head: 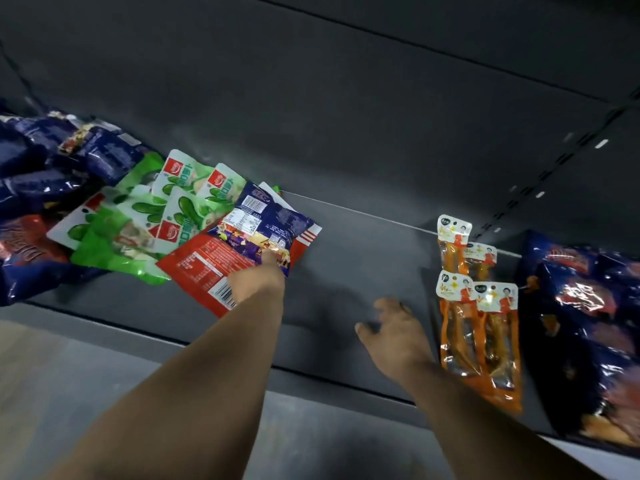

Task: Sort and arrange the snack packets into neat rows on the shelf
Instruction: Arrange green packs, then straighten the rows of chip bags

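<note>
On the dark grey shelf (363,244) a jumbled pile lies at the left: several green packets (145,216), a red packet (204,268) and a blue packet (266,220) on top of it. My left hand (258,278) pinches the near edge of that blue packet, thumb on top. My right hand (394,332) hovers over the bare shelf middle, fingers loosely spread, holding nothing. Right of it several long orange packets (474,317) lie side by side in a row.
Dark blue bags (45,161) are heaped at the far left, and more dark blue bags (588,327) lie at the right end. The shelf's front edge (311,370) runs below my hands, with pale floor beneath. A slotted upright (540,181) stands behind at right.
</note>
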{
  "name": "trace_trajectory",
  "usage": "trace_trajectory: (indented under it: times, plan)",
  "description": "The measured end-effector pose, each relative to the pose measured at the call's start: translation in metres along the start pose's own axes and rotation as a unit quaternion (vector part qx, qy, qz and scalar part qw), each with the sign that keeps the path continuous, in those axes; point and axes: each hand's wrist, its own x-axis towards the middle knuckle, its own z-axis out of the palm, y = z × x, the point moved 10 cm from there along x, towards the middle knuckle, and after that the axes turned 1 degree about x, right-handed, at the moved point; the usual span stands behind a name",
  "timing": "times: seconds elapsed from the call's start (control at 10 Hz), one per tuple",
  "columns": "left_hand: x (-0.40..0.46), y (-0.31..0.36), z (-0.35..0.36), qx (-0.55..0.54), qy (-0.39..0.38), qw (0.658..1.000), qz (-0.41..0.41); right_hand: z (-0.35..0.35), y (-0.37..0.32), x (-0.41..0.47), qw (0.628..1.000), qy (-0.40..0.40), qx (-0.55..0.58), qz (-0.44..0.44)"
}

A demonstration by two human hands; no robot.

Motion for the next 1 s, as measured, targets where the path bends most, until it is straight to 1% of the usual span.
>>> trace_trajectory:
  times: [0.1, 0.2, 0.3, 0.4, 0.5, 0.6, 0.7, 0.9, 1.0]
  plan:
    - [0.008, 0.003, 0.010, 0.014, -0.025, 1.000, 0.011, -0.002, -0.003, -0.006, 1.000, 0.003, -0.004, 0.001]
    - [0.020, 0.002, 0.035, 0.007, -0.095, 0.995, 0.031, -0.007, 0.001, -0.016, 1.000, -0.001, -0.028, 0.009]
    - [0.008, 0.011, 0.041, 0.001, -0.111, 0.992, 0.061, -0.016, 0.011, -0.021, 0.998, 0.002, -0.063, 0.029]
    - [-0.012, 0.023, 0.047, -0.025, -0.110, 0.989, 0.100, -0.023, 0.013, -0.021, 0.996, 0.000, -0.083, 0.031]
    - [-0.046, 0.027, 0.051, -0.055, -0.115, 0.984, 0.126, -0.034, 0.005, -0.018, 0.997, 0.021, -0.079, 0.013]
    - [-0.084, 0.026, 0.052, -0.067, -0.114, 0.978, 0.162, -0.039, -0.008, -0.009, 0.998, 0.054, -0.034, -0.023]
    - [-0.118, 0.025, 0.046, -0.067, -0.127, 0.972, 0.187, -0.036, -0.018, 0.003, 0.995, 0.080, -0.013, -0.060]
    - [-0.144, 0.025, 0.029, -0.129, -0.117, 0.973, 0.149, -0.035, -0.037, 0.011, 0.985, 0.093, 0.027, -0.145]
    - [-0.152, 0.028, 0.025, -0.144, -0.106, 0.974, 0.137, -0.040, -0.043, 0.010, 0.977, 0.084, 0.073, -0.184]
